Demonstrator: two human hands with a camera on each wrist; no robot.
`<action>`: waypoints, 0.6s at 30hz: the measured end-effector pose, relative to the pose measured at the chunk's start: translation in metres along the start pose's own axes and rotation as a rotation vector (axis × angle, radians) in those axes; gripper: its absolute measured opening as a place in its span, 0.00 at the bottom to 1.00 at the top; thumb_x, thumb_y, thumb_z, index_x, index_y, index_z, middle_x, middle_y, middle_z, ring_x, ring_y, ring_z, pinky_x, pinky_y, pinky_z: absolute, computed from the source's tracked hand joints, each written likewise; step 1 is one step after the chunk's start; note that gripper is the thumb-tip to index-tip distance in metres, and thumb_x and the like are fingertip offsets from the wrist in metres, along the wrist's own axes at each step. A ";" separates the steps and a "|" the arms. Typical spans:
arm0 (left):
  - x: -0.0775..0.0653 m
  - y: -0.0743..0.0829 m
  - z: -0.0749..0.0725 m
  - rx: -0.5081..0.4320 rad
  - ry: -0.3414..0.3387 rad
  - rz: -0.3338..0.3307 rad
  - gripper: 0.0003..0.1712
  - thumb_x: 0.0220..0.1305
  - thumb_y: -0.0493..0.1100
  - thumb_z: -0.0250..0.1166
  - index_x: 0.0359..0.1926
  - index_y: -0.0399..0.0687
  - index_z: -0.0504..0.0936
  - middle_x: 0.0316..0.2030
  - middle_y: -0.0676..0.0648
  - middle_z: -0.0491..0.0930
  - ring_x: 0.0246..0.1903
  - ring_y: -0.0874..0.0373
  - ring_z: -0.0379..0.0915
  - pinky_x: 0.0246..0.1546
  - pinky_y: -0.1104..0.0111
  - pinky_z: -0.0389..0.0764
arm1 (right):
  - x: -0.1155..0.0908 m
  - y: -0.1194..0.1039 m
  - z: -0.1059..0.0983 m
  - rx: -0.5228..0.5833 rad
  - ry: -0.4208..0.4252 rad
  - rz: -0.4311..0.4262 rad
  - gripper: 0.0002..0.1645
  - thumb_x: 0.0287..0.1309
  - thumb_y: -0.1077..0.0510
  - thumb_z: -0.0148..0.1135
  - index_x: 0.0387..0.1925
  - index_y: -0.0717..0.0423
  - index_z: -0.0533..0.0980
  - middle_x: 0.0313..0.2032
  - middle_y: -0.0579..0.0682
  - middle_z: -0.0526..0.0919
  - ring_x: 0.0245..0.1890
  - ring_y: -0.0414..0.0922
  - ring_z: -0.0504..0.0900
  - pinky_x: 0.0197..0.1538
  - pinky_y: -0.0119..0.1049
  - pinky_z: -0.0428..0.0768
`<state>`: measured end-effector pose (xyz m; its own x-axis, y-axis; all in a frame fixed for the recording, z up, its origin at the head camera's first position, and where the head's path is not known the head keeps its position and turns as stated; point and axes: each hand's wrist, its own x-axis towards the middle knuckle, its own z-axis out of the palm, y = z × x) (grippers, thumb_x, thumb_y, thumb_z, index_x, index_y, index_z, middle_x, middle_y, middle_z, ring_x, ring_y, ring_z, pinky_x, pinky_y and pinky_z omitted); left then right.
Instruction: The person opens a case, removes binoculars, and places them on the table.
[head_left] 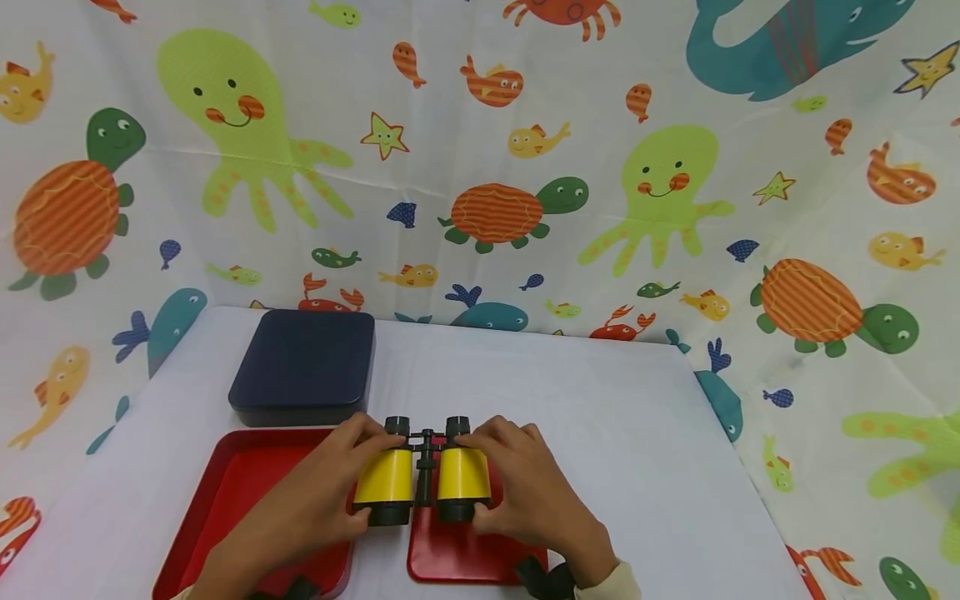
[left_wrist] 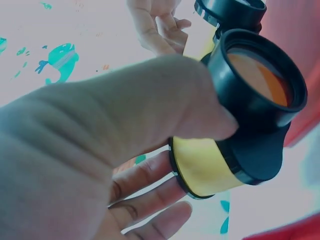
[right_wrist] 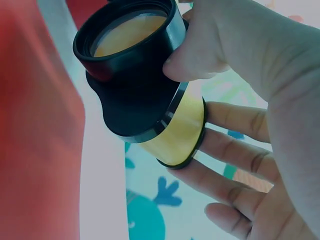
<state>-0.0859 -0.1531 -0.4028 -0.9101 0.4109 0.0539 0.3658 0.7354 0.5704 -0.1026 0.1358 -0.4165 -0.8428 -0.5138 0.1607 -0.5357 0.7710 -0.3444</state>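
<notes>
At the near middle of the white table (head_left: 607, 417), both hands clamped on yellow-and-black binoculars (head_left: 463, 473). Left hand (head_left: 337, 475) grips the 9 o'clock barrel, right hand (head_left: 525, 475) the 3 o'clock one. Thumbs at the near black ends, other fingers round the outer sides and far end.

Clock: 12 = away from the person. Long axis of the barrels runs 12–6. Narrow black tubes point to 12, wide black ends to 6; wrist views show a lens on each near end, orange tint. Black hinge bar between the barrels, same axis.

Binoculars sit over a small red tray (head_left: 487, 560) and hide its far part. Can't tell if they touch it.

Around: big red tray (head_left: 251, 467) at 8–9 o'clock, left forearm lying across the view of it. Dark box (head_left: 303, 367) at 10–11, near edge up by the big tray's far rim; can't tell if touching. Its near right corner comes close to the left knuckles, so that's the obstruction on that side. Right wrist has a dark band (head_left: 551, 579) and a beige sleeve (head_left: 611, 583), toward 5. Sea-animal curtain (head_left: 431, 154) fills 12, behind the table.
</notes>
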 end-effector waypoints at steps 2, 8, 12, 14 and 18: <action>0.004 0.004 0.006 -0.007 -0.002 0.010 0.49 0.38 0.37 0.87 0.66 0.55 0.81 0.55 0.55 0.73 0.56 0.58 0.72 0.46 0.69 0.90 | -0.006 0.004 -0.001 0.006 0.000 0.027 0.50 0.33 0.43 0.83 0.66 0.36 0.79 0.56 0.37 0.80 0.56 0.36 0.74 0.57 0.42 0.77; 0.016 0.013 0.023 -0.023 -0.014 0.049 0.45 0.42 0.40 0.87 0.65 0.52 0.82 0.54 0.54 0.72 0.53 0.59 0.73 0.48 0.68 0.90 | -0.021 0.018 -0.003 0.023 -0.029 0.117 0.52 0.31 0.45 0.85 0.66 0.34 0.79 0.57 0.36 0.79 0.56 0.37 0.71 0.54 0.43 0.80; 0.024 0.020 0.034 -0.044 -0.037 0.069 0.46 0.42 0.41 0.86 0.67 0.53 0.81 0.54 0.54 0.72 0.53 0.60 0.72 0.50 0.67 0.89 | -0.030 0.029 -0.005 0.036 -0.026 0.158 0.52 0.29 0.48 0.85 0.65 0.34 0.79 0.57 0.34 0.79 0.54 0.36 0.69 0.53 0.43 0.81; 0.028 0.022 0.039 -0.051 -0.042 0.080 0.46 0.41 0.40 0.85 0.67 0.53 0.81 0.54 0.54 0.72 0.53 0.60 0.71 0.50 0.67 0.89 | -0.034 0.034 -0.006 0.043 -0.020 0.172 0.51 0.29 0.49 0.85 0.65 0.34 0.79 0.56 0.34 0.79 0.54 0.35 0.69 0.54 0.43 0.81; 0.034 0.025 0.050 -0.068 -0.044 0.114 0.47 0.41 0.38 0.84 0.67 0.50 0.80 0.54 0.53 0.72 0.54 0.60 0.70 0.50 0.68 0.89 | -0.041 0.044 -0.007 0.064 -0.016 0.192 0.49 0.32 0.51 0.84 0.64 0.33 0.79 0.56 0.33 0.78 0.54 0.36 0.70 0.56 0.45 0.81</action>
<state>-0.0981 -0.0935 -0.4277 -0.8536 0.5139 0.0859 0.4506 0.6454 0.6167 -0.0919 0.1936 -0.4315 -0.9279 -0.3657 0.0720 -0.3602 0.8303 -0.4252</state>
